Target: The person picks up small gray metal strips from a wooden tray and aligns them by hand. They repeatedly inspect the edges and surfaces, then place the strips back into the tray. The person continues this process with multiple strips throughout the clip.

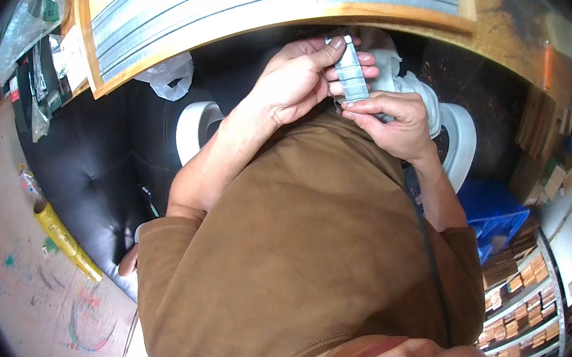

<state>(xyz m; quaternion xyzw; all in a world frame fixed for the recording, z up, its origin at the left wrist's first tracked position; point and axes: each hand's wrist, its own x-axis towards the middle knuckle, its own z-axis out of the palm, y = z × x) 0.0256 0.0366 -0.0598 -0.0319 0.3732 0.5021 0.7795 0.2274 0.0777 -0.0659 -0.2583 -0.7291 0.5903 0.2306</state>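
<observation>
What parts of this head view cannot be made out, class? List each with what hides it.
- Grey strip: its lower end is hidden by the right hand; its upper end is covered by the left hand.
- White cloth: mostly behind both hands, so its shape is unclear.
- Wooden tray of grey strips: cut off by the top edge.
- Shelf items: too small and bent by the lens.

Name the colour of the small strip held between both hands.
Pale grey-blue strip, banded crosswise; the head view shows it best.
</observation>
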